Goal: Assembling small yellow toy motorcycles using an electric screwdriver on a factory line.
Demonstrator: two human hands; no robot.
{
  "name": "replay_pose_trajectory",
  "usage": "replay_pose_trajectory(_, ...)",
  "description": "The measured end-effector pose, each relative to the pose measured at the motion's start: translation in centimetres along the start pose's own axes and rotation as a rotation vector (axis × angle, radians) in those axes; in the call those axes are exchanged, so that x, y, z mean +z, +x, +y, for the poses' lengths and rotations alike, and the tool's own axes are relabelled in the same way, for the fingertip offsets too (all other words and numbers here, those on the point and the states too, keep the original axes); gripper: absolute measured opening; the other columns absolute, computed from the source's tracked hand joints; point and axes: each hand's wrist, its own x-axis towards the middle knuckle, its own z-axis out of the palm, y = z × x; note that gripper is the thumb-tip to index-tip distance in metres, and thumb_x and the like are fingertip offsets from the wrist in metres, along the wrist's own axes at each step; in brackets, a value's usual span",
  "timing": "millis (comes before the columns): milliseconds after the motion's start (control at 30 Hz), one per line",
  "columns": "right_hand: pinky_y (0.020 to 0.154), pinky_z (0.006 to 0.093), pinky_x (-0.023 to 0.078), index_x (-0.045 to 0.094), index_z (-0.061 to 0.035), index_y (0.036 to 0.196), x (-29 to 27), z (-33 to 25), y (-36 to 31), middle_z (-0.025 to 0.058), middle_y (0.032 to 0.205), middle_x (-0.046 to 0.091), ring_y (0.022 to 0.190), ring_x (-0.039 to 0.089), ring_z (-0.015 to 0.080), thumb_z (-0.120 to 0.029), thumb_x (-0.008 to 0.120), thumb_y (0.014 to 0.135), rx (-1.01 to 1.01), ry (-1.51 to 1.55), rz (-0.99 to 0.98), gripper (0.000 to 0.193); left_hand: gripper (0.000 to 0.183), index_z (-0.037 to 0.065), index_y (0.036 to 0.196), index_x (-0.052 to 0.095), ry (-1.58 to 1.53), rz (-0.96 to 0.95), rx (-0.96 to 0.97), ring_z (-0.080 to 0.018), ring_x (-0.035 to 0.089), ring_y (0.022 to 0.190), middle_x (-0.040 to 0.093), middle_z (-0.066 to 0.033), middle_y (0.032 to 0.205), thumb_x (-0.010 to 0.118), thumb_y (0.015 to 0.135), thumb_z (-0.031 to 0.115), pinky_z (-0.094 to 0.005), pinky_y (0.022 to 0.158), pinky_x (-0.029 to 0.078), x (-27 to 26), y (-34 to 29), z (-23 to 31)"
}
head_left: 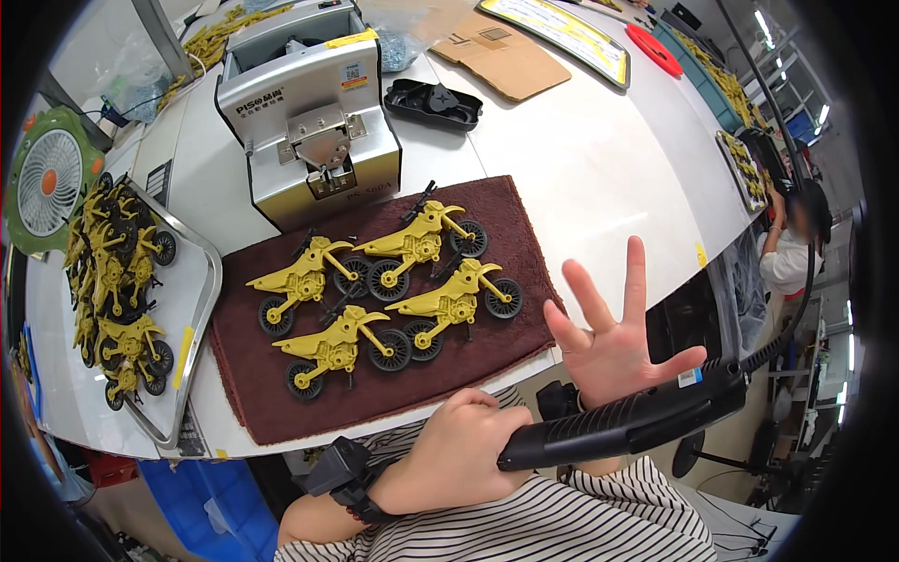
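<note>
My left hand [454, 459] is closed around the lower end of a black electric screwdriver [627, 421], whose bit does not show. My right hand [609, 351] is raised behind the tool, palm up, fingers spread and nothing in it. Beyond both hands, several yellow toy motorcycles with black wheels lie on a brown towel [468, 351]. Nearest to my left hand is the front-left toy motorcycle [332, 351]; the front-right toy motorcycle [454, 300] lies closer to my right hand. Each wrist wears a black strapped device.
A silver screw-feeding machine [304, 122] stands behind the towel, with a black tray [434, 103] beside it. On the left, a metal tray [192, 347] carries piled toy motorcycles near a green fan [51, 178]. Cardboard [506, 61] lies at the back. A black cable [796, 187] hangs right; a co-worker [791, 244] sits beyond.
</note>
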Motion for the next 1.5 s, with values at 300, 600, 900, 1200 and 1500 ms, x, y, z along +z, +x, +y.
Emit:
replay_pose_trajectory(300,0.101,0.0410,0.041,0.053,-0.0104,0.061,-6.3,0.4,-0.9,0.0128,0.072,0.055,0.095,0.058,0.0268,-0.037,0.039,0.099,-0.268,0.218,-0.108,0.049,0.022,0.008,0.080,0.064,0.034,-0.018,0.010,-0.0233,0.058,0.054,0.054,-0.0017,0.053,0.073,0.063,0.019,-0.0347,0.086,0.049,0.0,-0.1,0.5)
replay_pose_trajectory(600,0.112,0.0538,0.021,-0.010,-0.0251,0.151,0.9,1.2,1.1,0.0265,0.155,0.002,0.143,0.013,0.0391,-0.071,0.059,0.075,-0.312,-0.235,0.344,0.112,0.022,0.008,0.079,0.064,0.048,0.031,0.009,-0.0234,0.058,0.052,0.053,-0.0016,0.051,0.073,0.063,0.019,-0.0337,0.085,0.049,0.0,-0.2,0.1)
replay_pose_trajectory(900,0.114,0.0568,0.008,-0.008,-0.0310,0.151,1.4,0.8,0.9,0.0227,0.155,-0.013,0.143,-0.005,0.0448,-0.078,0.055,0.072,-0.238,-0.145,0.280,0.112,0.024,0.008,0.080,0.063,0.041,0.000,0.008,-0.0232,0.058,0.052,0.053,-0.0018,0.051,0.074,0.063,0.020,-0.0338,0.084,0.049,0.1,-0.1,0.3)
replay_pose_trajectory(1200,0.113,0.0609,0.007,-0.009,-0.0361,0.150,1.5,0.6,0.7,0.0207,0.155,-0.015,0.141,-0.007,0.0482,-0.075,0.056,0.073,-0.234,-0.057,0.225,0.108,0.023,0.008,0.080,0.063,0.031,-0.015,-0.003,-0.0226,0.058,0.054,0.053,-0.0016,0.052,0.073,0.063,0.020,-0.0335,0.084,0.049,0.5,0.2,0.3)
replay_pose_trajectory(1500,0.109,0.0657,0.002,-0.002,-0.0187,0.152,1.9,0.4,-1.2,0.0383,0.128,0.046,0.128,0.030,0.0597,-0.061,0.081,0.059,-0.250,-0.277,-0.081,0.132,0.038,0.006,0.093,0.066,0.058,-0.030,0.024,-0.0233,0.065,0.070,0.064,-0.0053,0.071,0.075,0.061,0.024,-0.0330,0.083,0.047,0.1,0.6,0.6)
